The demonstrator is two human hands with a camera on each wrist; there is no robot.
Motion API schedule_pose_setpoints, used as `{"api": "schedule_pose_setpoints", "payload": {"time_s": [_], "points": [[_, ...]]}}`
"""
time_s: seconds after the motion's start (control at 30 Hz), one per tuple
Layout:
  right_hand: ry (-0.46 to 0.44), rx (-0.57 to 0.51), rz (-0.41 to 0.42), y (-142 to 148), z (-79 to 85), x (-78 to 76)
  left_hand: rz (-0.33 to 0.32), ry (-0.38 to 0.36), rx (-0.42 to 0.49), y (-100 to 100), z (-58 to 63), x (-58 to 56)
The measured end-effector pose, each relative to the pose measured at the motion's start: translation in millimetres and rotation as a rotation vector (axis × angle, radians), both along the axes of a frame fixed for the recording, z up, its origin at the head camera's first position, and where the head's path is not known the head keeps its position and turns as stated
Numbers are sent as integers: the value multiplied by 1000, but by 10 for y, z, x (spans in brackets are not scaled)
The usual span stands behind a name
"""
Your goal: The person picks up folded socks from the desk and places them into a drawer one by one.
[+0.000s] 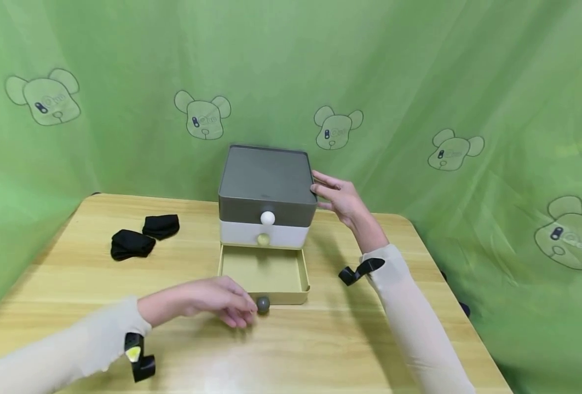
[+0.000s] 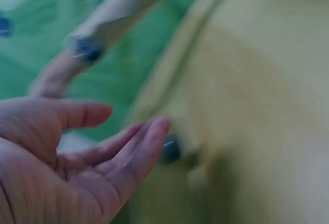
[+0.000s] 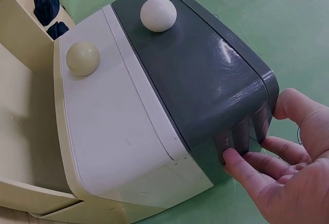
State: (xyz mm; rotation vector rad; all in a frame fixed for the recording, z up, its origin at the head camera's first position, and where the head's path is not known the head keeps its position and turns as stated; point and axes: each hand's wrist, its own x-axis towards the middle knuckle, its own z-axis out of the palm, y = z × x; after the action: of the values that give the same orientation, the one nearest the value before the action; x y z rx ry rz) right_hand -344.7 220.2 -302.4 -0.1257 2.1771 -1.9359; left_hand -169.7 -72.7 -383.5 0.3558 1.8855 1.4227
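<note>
A small three-tier drawer box [image 1: 266, 174] stands on the table, dark grey on top, white in the middle and cream below. Its cream bottom drawer [image 1: 287, 298] is pulled out, and I see nothing inside it. My left hand [image 1: 218, 300] is beside that drawer's grey knob [image 1: 263, 305], fingers loosely bent; the left wrist view is blurred but shows nothing between thumb and fingers. My right hand [image 1: 344, 201] steadies the box from its right side, fingertips [image 3: 234, 157] touching the grey wall. A white knob [image 3: 158, 14] and a cream knob [image 3: 83, 58] mark the shut upper drawers.
Two folded black cloth items [image 1: 133, 244] [image 1: 161, 226] lie on the wooden table [image 1: 49, 295], left of the box. A green curtain [image 1: 271, 60] with bear-head prints hangs behind the table and around its sides. Each wrist wears a black strap [image 1: 364, 270].
</note>
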Motion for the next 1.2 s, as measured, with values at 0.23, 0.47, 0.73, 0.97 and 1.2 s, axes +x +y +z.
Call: {"api": "schedule_pose_setpoints", "payload": {"time_s": [0.23,0.47,0.73,0.97,1.2], "points": [[2,0,-1,31,-56,32,79,310,-23,-761,464,-330],[12,-15,2,51,-48,49,340,483,-188,-1451,576,-614],[10,-10,-4,62,-39,42,423,490,-405,-1907,370,-777],[5,-19,2,18,-35,32,490,413,-438,-2131,50,-865],[10,-16,5,13,-30,31,515,379,-466,-2212,-141,-944]]}}
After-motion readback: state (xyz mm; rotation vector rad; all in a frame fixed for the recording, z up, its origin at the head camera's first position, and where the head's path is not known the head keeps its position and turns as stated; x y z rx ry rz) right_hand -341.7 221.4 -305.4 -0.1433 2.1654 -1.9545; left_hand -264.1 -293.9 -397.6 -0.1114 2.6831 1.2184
